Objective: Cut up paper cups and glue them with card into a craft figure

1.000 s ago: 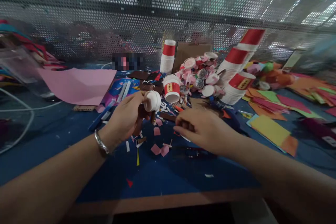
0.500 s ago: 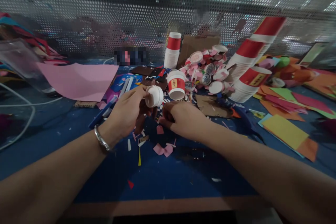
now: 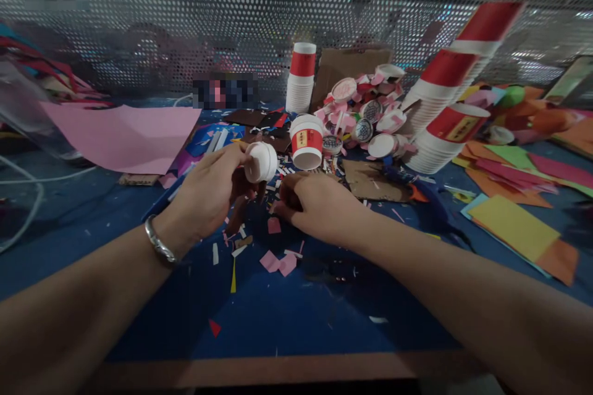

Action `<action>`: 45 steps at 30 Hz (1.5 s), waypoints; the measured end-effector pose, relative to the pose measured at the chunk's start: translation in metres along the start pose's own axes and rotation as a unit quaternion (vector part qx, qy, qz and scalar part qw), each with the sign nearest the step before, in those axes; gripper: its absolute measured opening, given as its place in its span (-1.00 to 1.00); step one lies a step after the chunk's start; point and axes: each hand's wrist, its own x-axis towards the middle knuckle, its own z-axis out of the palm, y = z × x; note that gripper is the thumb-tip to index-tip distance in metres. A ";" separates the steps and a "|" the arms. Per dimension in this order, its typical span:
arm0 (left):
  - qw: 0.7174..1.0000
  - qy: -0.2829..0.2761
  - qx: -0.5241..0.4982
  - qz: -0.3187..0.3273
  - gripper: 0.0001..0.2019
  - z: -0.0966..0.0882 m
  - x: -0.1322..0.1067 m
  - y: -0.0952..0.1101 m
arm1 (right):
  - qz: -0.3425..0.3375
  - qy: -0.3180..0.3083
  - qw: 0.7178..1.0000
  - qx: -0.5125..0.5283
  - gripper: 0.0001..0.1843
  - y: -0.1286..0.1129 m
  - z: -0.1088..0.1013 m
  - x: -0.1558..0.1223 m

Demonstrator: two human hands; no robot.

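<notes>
My left hand (image 3: 208,194) is closed around a small white round cup piece (image 3: 260,162), held just above the blue table top (image 3: 287,315), with a brown strip hanging below it. My right hand (image 3: 315,205) is curled shut right beside it, fingertips pinching near the brown piece; what it grips is hidden. A silver bracelet (image 3: 157,245) sits on my left wrist. Pink, white and yellow paper scraps (image 3: 278,261) lie under both hands.
A red-and-white paper cup (image 3: 306,142) lies just behind my hands, a stack of cups (image 3: 300,77) further back, and tipped cup stacks (image 3: 449,105) at right. A heap of cut cup pieces (image 3: 365,117), coloured paper sheets (image 3: 514,222), a pink sheet (image 3: 125,136) and a mesh wall (image 3: 278,12) surround them.
My right hand has moved left from the brown cardboard toward my left hand and closed beside the white cup piece. The left hand has kept its hold.
</notes>
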 end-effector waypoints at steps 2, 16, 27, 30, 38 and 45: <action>1.000 0.001 0.002 0.003 -0.82 0.001 -0.001 0.001 | 0.004 -0.003 1.000 0.006 -0.83 0.001 0.001 0.000; 1.000 0.005 -0.009 0.024 -0.84 0.004 -0.004 0.001 | -0.021 -0.017 0.997 0.068 -0.83 0.008 -0.003 -0.007; 1.000 -0.016 0.012 0.021 -0.82 0.001 -0.007 0.000 | -0.058 -0.009 0.995 0.076 -0.83 0.005 -0.005 -0.009; 0.999 -0.022 0.006 0.023 -0.82 0.001 -0.006 -0.001 | -0.088 -0.027 0.989 0.115 -0.84 0.000 -0.010 -0.014; 0.999 -0.026 0.004 0.035 -0.80 0.004 -0.008 0.000 | -0.150 -0.175 0.964 0.130 -0.91 -0.008 -0.025 -0.028; 0.999 -0.026 0.001 0.035 -0.85 0.003 -0.006 -0.001 | -0.141 -0.188 0.966 0.112 -0.89 -0.008 -0.022 -0.030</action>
